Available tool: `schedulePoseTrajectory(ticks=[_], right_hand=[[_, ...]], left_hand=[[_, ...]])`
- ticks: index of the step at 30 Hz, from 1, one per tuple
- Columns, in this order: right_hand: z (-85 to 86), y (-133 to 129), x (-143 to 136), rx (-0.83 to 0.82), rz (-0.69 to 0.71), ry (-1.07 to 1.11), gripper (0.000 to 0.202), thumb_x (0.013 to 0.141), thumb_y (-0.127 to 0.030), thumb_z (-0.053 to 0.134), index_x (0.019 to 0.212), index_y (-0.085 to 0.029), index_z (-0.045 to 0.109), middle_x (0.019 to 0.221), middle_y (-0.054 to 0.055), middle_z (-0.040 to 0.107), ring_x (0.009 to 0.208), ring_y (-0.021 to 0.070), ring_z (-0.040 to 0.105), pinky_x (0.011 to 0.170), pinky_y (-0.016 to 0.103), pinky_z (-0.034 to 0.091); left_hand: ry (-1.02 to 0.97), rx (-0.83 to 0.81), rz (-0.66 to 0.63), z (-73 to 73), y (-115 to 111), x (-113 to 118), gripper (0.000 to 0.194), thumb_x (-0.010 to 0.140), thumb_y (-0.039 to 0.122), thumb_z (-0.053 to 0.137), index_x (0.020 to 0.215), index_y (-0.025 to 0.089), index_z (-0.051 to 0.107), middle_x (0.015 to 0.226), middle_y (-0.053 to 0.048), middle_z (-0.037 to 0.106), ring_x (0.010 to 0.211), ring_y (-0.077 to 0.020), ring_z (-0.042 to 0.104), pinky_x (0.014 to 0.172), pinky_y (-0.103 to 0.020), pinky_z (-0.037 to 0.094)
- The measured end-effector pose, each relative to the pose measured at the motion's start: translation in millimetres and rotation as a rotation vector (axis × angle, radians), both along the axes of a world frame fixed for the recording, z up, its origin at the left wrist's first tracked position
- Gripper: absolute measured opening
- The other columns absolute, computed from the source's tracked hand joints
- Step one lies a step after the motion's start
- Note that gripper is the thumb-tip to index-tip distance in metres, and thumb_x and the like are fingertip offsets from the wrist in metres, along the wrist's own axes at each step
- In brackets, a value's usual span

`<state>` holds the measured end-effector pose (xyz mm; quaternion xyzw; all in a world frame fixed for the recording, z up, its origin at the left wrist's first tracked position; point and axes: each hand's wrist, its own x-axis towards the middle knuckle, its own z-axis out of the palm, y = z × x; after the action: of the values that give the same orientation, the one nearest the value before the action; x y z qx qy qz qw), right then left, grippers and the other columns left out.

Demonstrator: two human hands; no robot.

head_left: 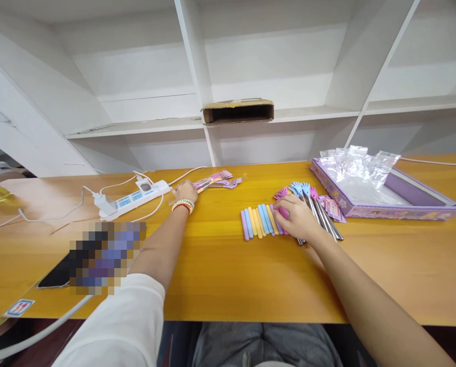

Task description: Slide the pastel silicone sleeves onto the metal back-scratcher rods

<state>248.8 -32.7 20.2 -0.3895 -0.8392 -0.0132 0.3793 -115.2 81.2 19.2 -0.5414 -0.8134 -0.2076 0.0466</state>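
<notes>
My left hand point(185, 192), a beaded bracelet on its wrist, reaches to the back of the table. Its fingers are curled over the near end of several bagged back scratchers point(218, 180) with purple cards. My right hand point(294, 216) is closed at the right end of a row of pastel handles point(259, 221), its fingertips on a handle there; the fingers partly hide it. Under and beyond this hand lie several back scratcher rods point(323, 216), metal, with pink and blue hand-shaped heads point(301, 189). Pink-purple cards point(332, 208) lie right of them.
A purple box tray point(403, 211) with clear plastic bags point(361, 171) stands at the right. On the left are a white power strip point(136, 200) with cables and a phone point(55, 271), partly pixelated. A cardboard box point(238, 112) sits on the white shelf behind.
</notes>
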Motion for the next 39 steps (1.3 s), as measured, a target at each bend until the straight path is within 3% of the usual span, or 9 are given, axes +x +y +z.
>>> schedulePoseTrajectory(ticks=[4, 8, 11, 15, 19, 22, 29, 34, 39], right_hand=[[0.0, -0.9, -1.1, -0.002, 0.009, -0.003, 0.011, 0.086, -0.022, 0.051, 0.081, -0.019, 0.062, 0.085, 0.009, 0.065, 0.087, 0.024, 0.059, 0.079, 0.038, 0.047], [0.0, -1.1, -1.9, -0.008, 0.011, 0.001, 0.01, 0.085, -0.021, 0.052, 0.082, -0.019, 0.062, 0.084, 0.008, 0.065, 0.087, 0.0238, 0.059, 0.08, 0.038, 0.046], [0.1, -2.9, -4.0, -0.02, 0.018, -0.008, 0.011, 0.084, -0.021, 0.052, 0.082, -0.018, 0.062, 0.084, 0.009, 0.065, 0.088, 0.0236, 0.059, 0.081, 0.038, 0.046], [-1.4, -6.9, -9.5, -0.036, 0.052, -0.008, 0.01, 0.084, -0.02, 0.052, 0.082, -0.018, 0.062, 0.084, 0.009, 0.065, 0.087, 0.0229, 0.059, 0.081, 0.037, 0.046], [-5.3, -9.9, -16.9, -0.064, 0.1, 0.004, 0.01, 0.085, -0.021, 0.052, 0.083, -0.018, 0.062, 0.082, 0.007, 0.065, 0.083, 0.0212, 0.058, 0.079, 0.036, 0.046], [-6.6, -13.0, -22.3, -0.067, 0.137, 0.032, 0.011, 0.086, -0.024, 0.052, 0.086, -0.018, 0.062, 0.081, 0.006, 0.065, 0.081, 0.0204, 0.058, 0.078, 0.035, 0.046], [-3.7, -27.0, -32.6, -0.309, 0.261, 0.196, 0.029, 0.092, -0.038, 0.047, 0.113, -0.018, 0.054, 0.086, 0.006, 0.067, 0.077, 0.0176, 0.061, 0.072, 0.033, 0.047], [-6.3, -33.6, -40.1, -0.549, 0.371, 0.324, 0.056, 0.089, -0.041, 0.054, 0.134, -0.019, 0.031, 0.086, 0.005, 0.065, 0.075, 0.0172, 0.062, 0.068, 0.031, 0.047], [-9.8, -33.9, -47.6, -0.741, 0.454, 0.541, 0.066, 0.081, -0.039, 0.065, 0.134, -0.023, 0.03, 0.077, -0.002, 0.06, 0.067, 0.014, 0.059, 0.06, 0.027, 0.046]], left_hand=[[-0.081, 0.099, 0.014, 16.6, -9.5, 5.7, 0.025, 0.084, 0.021, 0.049, 0.107, 0.013, 0.056, 0.099, -0.021, 0.065, 0.1, -0.0353, 0.06, 0.089, -0.049, 0.041], [-0.654, 0.347, -0.032, 39.3, -16.8, 23.1, 0.017, 0.086, 0.02, 0.05, 0.102, 0.016, 0.055, 0.099, -0.016, 0.064, 0.105, -0.0309, 0.059, 0.089, -0.044, 0.044], [-0.868, 0.286, -0.104, 50.8, -25.6, 45.4, 0.016, 0.091, 0.021, 0.042, 0.097, 0.015, 0.056, 0.079, -0.01, 0.064, 0.081, -0.0224, 0.065, 0.073, -0.036, 0.052], [-1.109, 0.16, -0.271, 50.1, -53.8, 78.0, 0.017, 0.091, 0.019, 0.044, 0.085, 0.013, 0.06, 0.071, -0.007, 0.064, 0.065, -0.0135, 0.063, 0.064, -0.026, 0.054], [-1.703, 0.055, -0.436, 37.3, -89.5, 103.9, 0.012, 0.088, 0.012, 0.048, 0.083, 0.012, 0.059, 0.068, -0.004, 0.062, 0.06, -0.0091, 0.061, 0.059, -0.019, 0.052], [-1.762, 0.016, -0.486, 26.0, -106.1, 116.8, 0.007, 0.085, 0.016, 0.056, 0.079, 0.014, 0.054, 0.066, -0.003, 0.061, 0.058, -0.0114, 0.062, 0.053, -0.021, 0.05], [-1.661, 0.091, -0.597, 6.5, -121.2, 142.4, 0.036, 0.071, 0.031, 0.072, 0.071, 0.02, 0.038, 0.053, 0.007, 0.052, 0.042, -0.009, 0.052, 0.044, -0.02, 0.043], [-1.511, 0.206, -0.639, 2.3, -133.5, 162.3, 0.038, 0.07, 0.035, 0.073, 0.07, 0.021, 0.038, 0.053, 0.007, 0.05, 0.045, -0.0088, 0.051, 0.043, -0.02, 0.039], [-1.416, 0.193, -0.724, 5.2, -150.0, 176.9, 0.035, 0.074, 0.042, 0.07, 0.072, 0.019, 0.044, 0.057, 0.006, 0.051, 0.047, -0.0064, 0.05, 0.045, -0.018, 0.04]])
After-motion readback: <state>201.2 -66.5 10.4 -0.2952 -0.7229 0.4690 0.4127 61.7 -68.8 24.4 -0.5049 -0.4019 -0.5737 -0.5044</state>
